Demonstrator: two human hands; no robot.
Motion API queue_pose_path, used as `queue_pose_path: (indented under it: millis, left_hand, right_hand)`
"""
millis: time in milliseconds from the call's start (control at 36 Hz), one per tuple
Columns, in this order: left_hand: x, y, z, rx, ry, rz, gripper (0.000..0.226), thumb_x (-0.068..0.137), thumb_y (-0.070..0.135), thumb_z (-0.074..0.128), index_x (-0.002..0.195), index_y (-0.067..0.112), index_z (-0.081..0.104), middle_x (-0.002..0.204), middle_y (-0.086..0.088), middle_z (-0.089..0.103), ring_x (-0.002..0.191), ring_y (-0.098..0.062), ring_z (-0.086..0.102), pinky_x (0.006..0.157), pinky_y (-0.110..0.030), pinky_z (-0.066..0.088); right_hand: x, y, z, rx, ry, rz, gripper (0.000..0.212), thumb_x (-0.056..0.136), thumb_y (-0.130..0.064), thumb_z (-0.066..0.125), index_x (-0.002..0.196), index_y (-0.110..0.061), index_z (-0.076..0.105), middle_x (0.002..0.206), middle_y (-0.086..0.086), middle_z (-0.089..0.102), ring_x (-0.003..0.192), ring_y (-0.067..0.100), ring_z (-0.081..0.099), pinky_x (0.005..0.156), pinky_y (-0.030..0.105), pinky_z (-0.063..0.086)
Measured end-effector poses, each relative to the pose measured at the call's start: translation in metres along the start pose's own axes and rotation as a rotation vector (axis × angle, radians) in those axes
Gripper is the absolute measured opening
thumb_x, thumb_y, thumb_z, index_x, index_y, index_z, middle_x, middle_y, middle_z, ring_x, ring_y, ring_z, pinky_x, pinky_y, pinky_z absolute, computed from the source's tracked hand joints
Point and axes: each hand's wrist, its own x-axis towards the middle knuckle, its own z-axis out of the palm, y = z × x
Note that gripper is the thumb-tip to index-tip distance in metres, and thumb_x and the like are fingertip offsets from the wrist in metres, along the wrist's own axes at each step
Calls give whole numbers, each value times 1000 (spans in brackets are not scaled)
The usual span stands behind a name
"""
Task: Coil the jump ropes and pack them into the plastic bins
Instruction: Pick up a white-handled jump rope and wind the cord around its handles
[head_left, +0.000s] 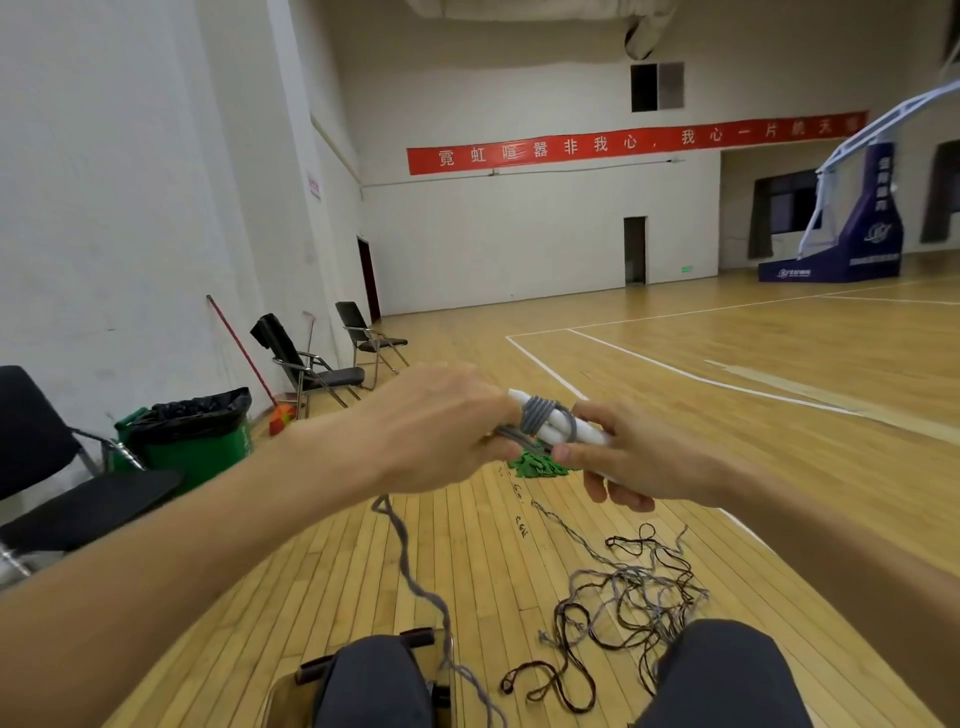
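In front of my chest I hold a jump rope with two white handles (558, 427) side by side. Grey rope (537, 415) is wound in several turns around them. My left hand (441, 426) grips the rope just left of the wraps. My right hand (631, 457) pinches the handles' right ends between thumb and fingers. The loose grey rope tail (415, 577) hangs from my left hand down over my left knee. A tangle of dark and grey ropes (628, 608) lies on the wooden floor by my right knee. No plastic bin shows clearly.
I sit with both knees (374, 680) at the bottom edge, a small wooden object (291, 696) beneath them. A green pile (537, 464) lies on the floor beyond my hands. Folding chairs (311, 364), a green trash bin (192, 436) and a broom line the left wall.
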Motion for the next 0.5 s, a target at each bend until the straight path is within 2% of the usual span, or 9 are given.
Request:
queue_pose_path:
  millis: [83, 167, 306, 444, 500]
  left_hand:
    - [3, -7, -5, -24, 52, 49, 15, 99, 45, 52, 96, 30, 54, 70, 18, 41, 64, 2, 42, 65, -15, 36]
    - [5, -12, -8, -75, 106, 73, 21, 97, 43, 57, 109, 25, 58, 69, 20, 41, 66, 5, 43, 71, -24, 42]
    - [9, -19, -14, -186, 79, 90, 19, 92, 44, 62, 91, 25, 59, 74, 17, 53, 74, 0, 51, 77, -34, 48]
    - [17, -23, -24, -349, -13, 54, 19, 84, 44, 73, 83, 26, 66, 78, 15, 61, 80, -4, 57, 73, -29, 49]
    - [20, -24, -27, -424, -48, 27, 19, 82, 43, 75, 82, 25, 70, 78, 14, 63, 79, -6, 58, 73, -31, 50]
  right_hand:
    - [-1, -3, 1, -24, -44, 14, 17, 101, -33, 61, 108, -18, 58, 68, 5, 67, 45, 13, 51, 40, 26, 42]
    - [-4, -7, 2, -19, -78, 27, 17, 100, -32, 61, 108, -16, 57, 68, 5, 67, 46, 14, 50, 40, 25, 42]
    - [-8, -13, 9, -35, -166, 33, 14, 101, -34, 62, 104, -21, 57, 68, 5, 68, 45, 17, 49, 41, 27, 41]
    - [-10, -24, 17, -42, -228, -7, 15, 99, -37, 63, 99, -24, 56, 70, 5, 69, 45, 17, 49, 41, 26, 41]
    - [-11, -29, 18, -46, -248, -28, 17, 99, -38, 63, 99, -23, 56, 69, 4, 69, 45, 18, 48, 41, 26, 41]
